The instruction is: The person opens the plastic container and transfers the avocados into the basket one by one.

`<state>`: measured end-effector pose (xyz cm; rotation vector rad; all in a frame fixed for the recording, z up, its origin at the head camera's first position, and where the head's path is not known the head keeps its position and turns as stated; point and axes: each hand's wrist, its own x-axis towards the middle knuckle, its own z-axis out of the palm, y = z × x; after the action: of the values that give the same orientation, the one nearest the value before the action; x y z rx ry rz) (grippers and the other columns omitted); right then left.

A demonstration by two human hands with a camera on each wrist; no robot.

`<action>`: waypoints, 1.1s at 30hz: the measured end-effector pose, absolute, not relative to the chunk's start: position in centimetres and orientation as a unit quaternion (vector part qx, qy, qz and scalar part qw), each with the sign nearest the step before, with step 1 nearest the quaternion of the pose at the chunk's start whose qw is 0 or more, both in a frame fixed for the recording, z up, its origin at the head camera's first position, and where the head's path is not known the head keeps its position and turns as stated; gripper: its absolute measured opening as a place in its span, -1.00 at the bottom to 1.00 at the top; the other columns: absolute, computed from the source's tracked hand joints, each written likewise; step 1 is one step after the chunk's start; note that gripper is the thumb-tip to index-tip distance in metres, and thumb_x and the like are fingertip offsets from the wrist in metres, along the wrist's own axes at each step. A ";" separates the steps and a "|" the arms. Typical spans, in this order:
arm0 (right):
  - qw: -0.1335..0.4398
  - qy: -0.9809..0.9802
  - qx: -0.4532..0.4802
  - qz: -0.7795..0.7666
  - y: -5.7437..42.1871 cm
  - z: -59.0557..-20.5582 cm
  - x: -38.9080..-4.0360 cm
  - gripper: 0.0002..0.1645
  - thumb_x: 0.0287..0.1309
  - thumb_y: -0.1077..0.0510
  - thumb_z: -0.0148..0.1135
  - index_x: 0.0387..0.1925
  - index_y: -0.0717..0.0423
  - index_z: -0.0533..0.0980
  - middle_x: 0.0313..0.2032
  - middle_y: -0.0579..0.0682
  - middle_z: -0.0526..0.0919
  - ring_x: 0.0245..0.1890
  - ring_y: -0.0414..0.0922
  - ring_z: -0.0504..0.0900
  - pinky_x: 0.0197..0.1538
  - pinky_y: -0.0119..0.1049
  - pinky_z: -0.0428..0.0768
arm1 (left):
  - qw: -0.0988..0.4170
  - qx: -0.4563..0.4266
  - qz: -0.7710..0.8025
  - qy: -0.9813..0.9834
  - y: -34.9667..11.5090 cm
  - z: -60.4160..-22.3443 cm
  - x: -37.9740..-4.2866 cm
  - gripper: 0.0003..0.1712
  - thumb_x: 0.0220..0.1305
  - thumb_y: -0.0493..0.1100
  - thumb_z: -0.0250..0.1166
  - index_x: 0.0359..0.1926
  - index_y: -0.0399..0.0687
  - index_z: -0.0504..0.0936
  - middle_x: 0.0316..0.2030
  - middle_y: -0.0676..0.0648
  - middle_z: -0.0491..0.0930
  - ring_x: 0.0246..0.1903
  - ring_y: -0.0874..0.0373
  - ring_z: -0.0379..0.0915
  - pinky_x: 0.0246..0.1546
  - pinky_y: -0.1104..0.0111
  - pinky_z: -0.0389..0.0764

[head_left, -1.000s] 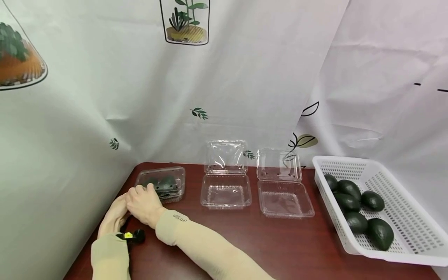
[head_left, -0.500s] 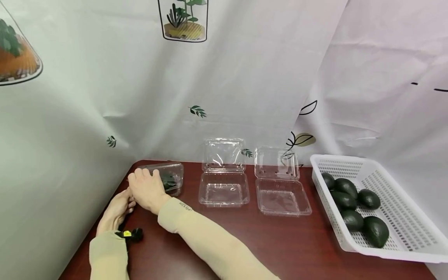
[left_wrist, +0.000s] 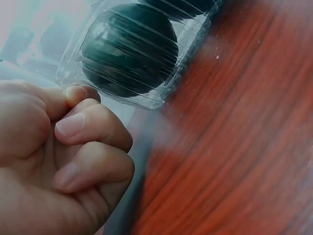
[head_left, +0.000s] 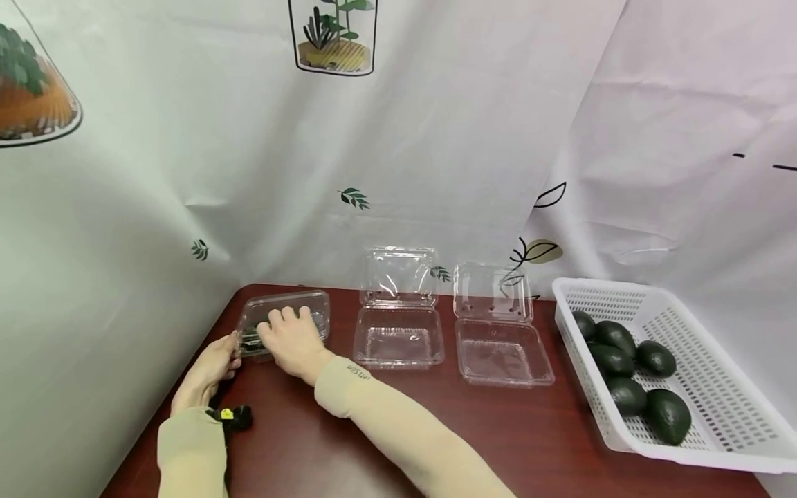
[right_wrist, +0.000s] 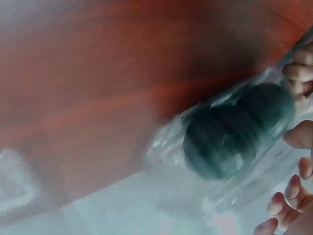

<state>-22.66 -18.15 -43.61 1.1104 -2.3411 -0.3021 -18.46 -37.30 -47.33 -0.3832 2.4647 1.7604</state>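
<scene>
At the table's back left corner sits a clear plastic clamshell box [head_left: 261, 306] with its lid down over dark green avocados. My left hand [head_left: 208, 366] pinches the box's near left corner between thumb and forefinger, its other fingers curled in. Ribbed plastic covers one avocado [left_wrist: 129, 49] in the left wrist view, and part of another shows behind it. Over the near right part of the box is my right hand [head_left: 294, 342], fingers spread and slightly bent. The blurred right wrist view has two avocados [right_wrist: 220, 142] inside the box, thumb and fingertips [right_wrist: 277, 203] apart beside it.
Two clamshell boxes stand with lids raised, one at the middle [head_left: 401, 339] and one further right [head_left: 506, 353]. A white perforated basket [head_left: 735, 387] with several avocados [head_left: 668, 416] occupies the right side. White printed cloth [head_left: 436, 138] hangs behind and left of the table [head_left: 349, 443].
My right hand has moved right along the box's near edge, away from my left hand. The left hand has drawn back slightly to the box's corner.
</scene>
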 end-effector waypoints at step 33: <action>0.231 -0.893 0.386 0.025 -12.4 -37.6 -28.6 -0.72 0.24 0.18 0.18 -0.03 -0.01 0.38 -0.20 -0.09 0.52 -0.26 -0.10 0.52 -0.51 -0.26 0.53 | 0.058 -0.095 0.517 0.849 -36.7 -47.0 -18.2 -0.46 0.56 0.20 -0.33 -0.35 -0.14 0.24 -0.46 -0.03 0.26 -0.52 0.16 0.25 -0.49 0.31 0.31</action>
<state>-28.56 -12.42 -37.56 1.0618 -2.4552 0.0679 -18.18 -36.72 -46.99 -0.2889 2.5723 1.5667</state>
